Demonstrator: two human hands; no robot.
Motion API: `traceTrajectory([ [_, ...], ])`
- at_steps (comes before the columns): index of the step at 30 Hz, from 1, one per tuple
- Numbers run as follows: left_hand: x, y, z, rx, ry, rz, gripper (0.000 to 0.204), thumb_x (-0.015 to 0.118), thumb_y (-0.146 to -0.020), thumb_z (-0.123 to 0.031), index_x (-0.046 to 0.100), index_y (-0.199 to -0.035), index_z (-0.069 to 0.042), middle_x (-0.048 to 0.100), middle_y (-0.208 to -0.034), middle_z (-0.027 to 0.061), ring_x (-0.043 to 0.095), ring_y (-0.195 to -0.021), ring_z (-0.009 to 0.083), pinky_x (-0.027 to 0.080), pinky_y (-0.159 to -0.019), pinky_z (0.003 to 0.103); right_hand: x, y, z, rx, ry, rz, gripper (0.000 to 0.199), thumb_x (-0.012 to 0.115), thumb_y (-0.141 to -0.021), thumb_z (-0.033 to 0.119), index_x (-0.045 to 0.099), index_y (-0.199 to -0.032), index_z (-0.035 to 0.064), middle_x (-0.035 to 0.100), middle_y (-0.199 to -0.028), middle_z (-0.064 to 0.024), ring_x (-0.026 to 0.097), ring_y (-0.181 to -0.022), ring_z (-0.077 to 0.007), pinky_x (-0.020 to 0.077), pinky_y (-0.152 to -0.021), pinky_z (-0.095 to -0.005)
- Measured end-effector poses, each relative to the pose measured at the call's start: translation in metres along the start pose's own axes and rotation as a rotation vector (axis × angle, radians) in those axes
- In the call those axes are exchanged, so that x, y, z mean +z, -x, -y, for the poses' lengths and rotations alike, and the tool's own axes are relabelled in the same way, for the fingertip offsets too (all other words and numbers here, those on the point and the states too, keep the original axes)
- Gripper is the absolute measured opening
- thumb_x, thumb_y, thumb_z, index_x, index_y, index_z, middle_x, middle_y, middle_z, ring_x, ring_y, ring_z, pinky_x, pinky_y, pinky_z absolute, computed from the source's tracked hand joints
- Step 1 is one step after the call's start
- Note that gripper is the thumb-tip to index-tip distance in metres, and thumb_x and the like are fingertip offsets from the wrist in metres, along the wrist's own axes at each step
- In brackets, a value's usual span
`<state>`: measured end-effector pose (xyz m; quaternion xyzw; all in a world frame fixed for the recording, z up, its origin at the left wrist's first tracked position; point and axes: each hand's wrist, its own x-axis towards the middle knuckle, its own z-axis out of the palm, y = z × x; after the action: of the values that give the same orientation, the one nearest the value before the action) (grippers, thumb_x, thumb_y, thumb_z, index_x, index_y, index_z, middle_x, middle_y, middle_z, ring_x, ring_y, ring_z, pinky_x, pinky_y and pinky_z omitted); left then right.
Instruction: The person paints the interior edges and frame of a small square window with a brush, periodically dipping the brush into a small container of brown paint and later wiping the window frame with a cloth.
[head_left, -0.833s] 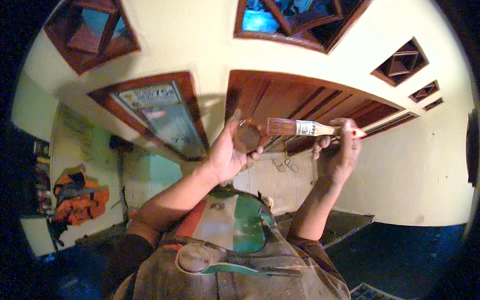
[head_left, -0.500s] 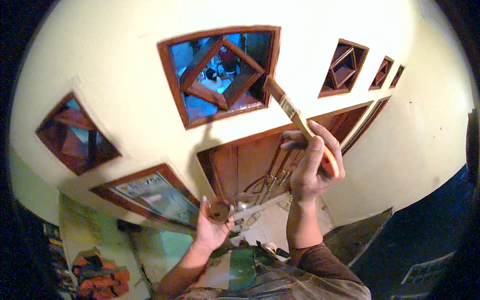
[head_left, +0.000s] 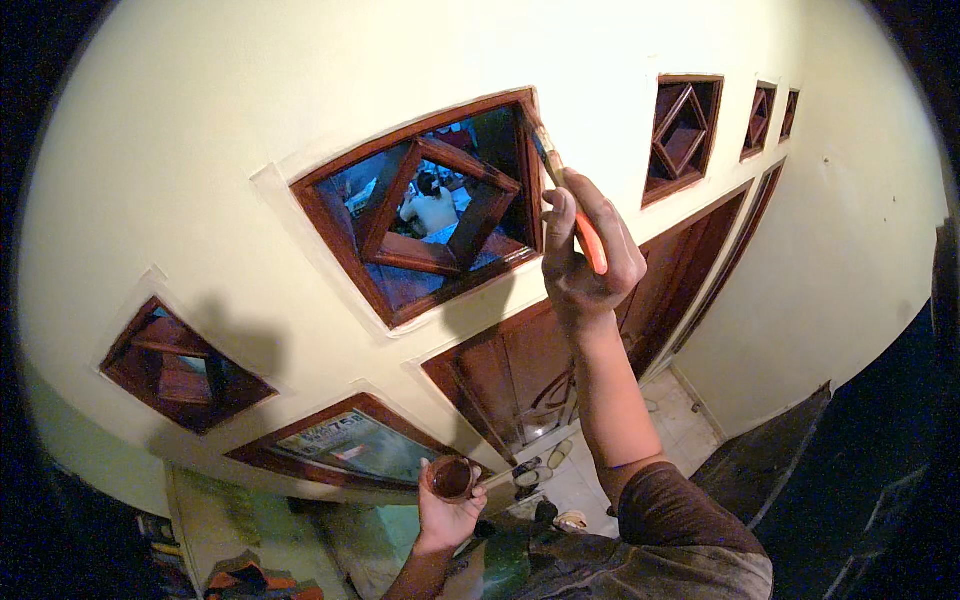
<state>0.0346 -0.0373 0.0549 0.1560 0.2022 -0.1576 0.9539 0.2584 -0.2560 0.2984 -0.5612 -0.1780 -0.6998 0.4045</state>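
My right hand (head_left: 600, 265) is raised and grips a paintbrush (head_left: 590, 238) by its orange handle. The bristles meet the right side of a reddish-brown wooden window frame (head_left: 532, 205), just below its top right corner. Set within that frame is a tilted wooden diamond (head_left: 397, 195). Lower down, my left hand (head_left: 448, 522) holds a small round cup (head_left: 452, 478) of dark brown liquid, its fingers wrapped about the sides. The cup is apart from the wall.
Smaller framed openings (head_left: 683, 140) run along the cream wall (head_left: 590, 60) to the right, and another (head_left: 185, 365) is at left. Below are a brown wooden door (head_left: 500, 385), a framed glass pane (head_left: 350, 440) and footwear (head_left: 540, 475) on the tiles. Through the window a person (head_left: 432, 208) shows.
The brush has gone up along the frame's right side, from low on it to near the top corner. My view has shifted, so the window sits lower. The cup stays in my left hand.
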Motion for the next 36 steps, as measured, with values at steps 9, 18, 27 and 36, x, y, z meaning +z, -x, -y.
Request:
traceTrajectory([
  [9, -0.008, -0.001, -0.005, -0.029, 0.012, -0.013, 0.064, 0.046, -0.100, -0.066, 0.070, -0.107, -0.008, 0.073, -0.097, 0.0135, 0.063, -0.076, 0.0299, 0.052, -0.066, 0.039, 0.004, -0.012, 0.011, 0.034, 0.026, -0.003, 0.014, 0.076, -0.090, 0.001, 0.073, -0.103, -0.0029, 0.074, -0.084, -0.0176, 0.073, -0.070, -0.0263, 0.0570, -0.064, -0.0343],
  [18, -0.017, 0.001, -0.013, -0.038, -0.011, -0.027, 0.064, 0.045, -0.100, -0.067, 0.070, -0.108, -0.009, 0.073, -0.096, 0.0138, 0.062, -0.076, 0.0301, 0.051, -0.066, 0.038, 0.005, -0.018, 0.017, 0.062, 0.026, 0.003, 0.012, 0.076, -0.090, 0.002, 0.072, -0.101, -0.0013, 0.074, -0.085, -0.0170, 0.075, -0.073, -0.0270, 0.0577, -0.065, -0.0341],
  [27, -0.018, 0.000, -0.018, -0.046, 0.002, -0.035, 0.066, 0.046, -0.099, -0.069, 0.070, -0.106, -0.007, 0.073, -0.096, 0.0134, 0.063, -0.074, 0.0300, 0.052, -0.064, 0.038, 0.002, -0.026, 0.022, 0.155, 0.062, 0.017, 0.008, 0.075, -0.093, 0.007, 0.073, -0.096, 0.0002, 0.076, -0.087, -0.0156, 0.077, -0.077, -0.0274, 0.0588, -0.069, -0.0332],
  [36, -0.027, -0.005, -0.020, -0.042, 0.009, -0.042, 0.065, 0.045, -0.100, -0.067, 0.068, -0.108, -0.007, 0.072, -0.096, 0.0129, 0.062, -0.073, 0.0286, 0.051, -0.064, 0.038, -0.001, -0.036, 0.008, 0.207, -0.023, 0.003, 0.017, 0.067, -0.101, 0.011, 0.073, -0.102, -0.0049, 0.073, -0.074, -0.0085, 0.071, -0.065, -0.0113, 0.0589, -0.062, -0.0243],
])
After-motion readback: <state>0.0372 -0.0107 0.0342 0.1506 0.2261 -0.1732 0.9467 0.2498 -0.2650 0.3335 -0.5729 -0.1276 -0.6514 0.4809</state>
